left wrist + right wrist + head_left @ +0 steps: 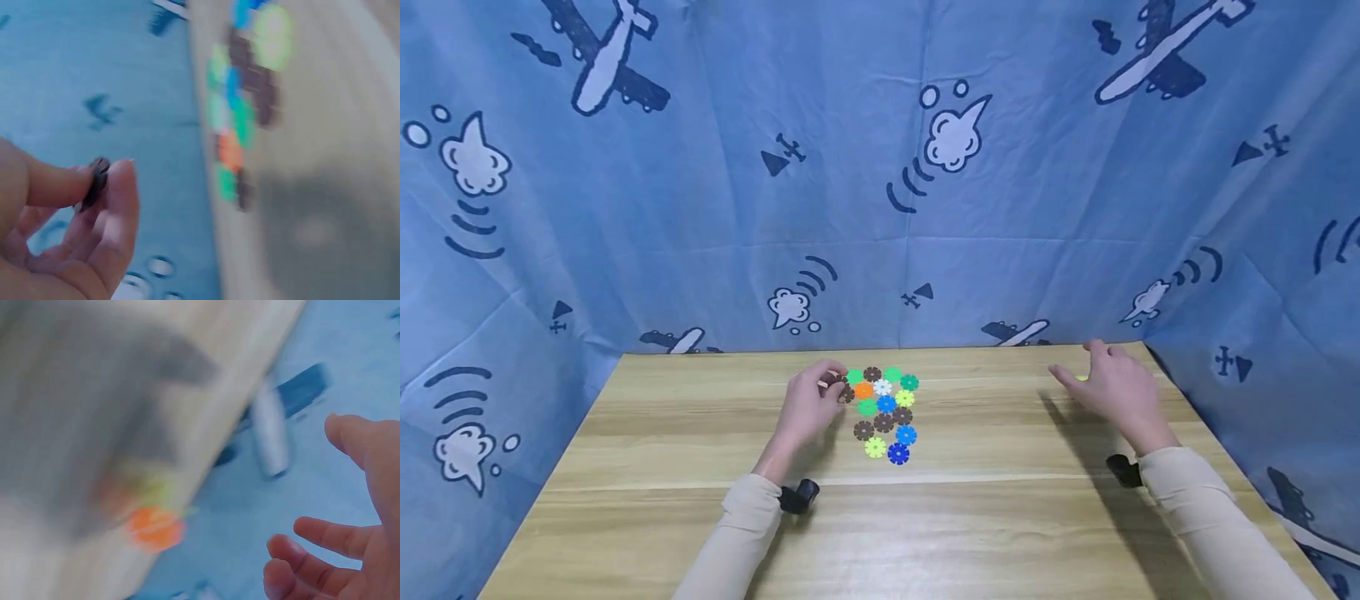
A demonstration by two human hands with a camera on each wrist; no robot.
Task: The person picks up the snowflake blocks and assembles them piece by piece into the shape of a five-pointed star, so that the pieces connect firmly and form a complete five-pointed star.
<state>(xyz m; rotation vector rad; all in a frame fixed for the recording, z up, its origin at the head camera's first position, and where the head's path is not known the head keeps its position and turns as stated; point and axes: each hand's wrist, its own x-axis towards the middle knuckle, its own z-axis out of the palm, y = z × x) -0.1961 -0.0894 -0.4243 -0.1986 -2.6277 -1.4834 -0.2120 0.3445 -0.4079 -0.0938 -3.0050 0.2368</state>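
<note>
My left hand (805,408) pinches a dark brown snowflake disc (95,185) between thumb and fingers, held above the table at the left side of a cluster of discs. The cluster has flat, notched plastic discs, among them an orange disc (863,390), a white disc (882,388), a dark blue disc (898,453) and several brown and green ones. My right hand (1120,390) hovers over the table's far right with fingers spread, holding nothing. Below it lie an orange disc (156,529) and a yellow-green disc (157,489), blurred in the right wrist view and mostly hidden in the head view.
The wood-grain table (985,525) ends at a blue curtain (850,208) printed with planes and clouds, which hangs behind it and at both sides. Each wrist wears a black camera, such as the left camera (800,497).
</note>
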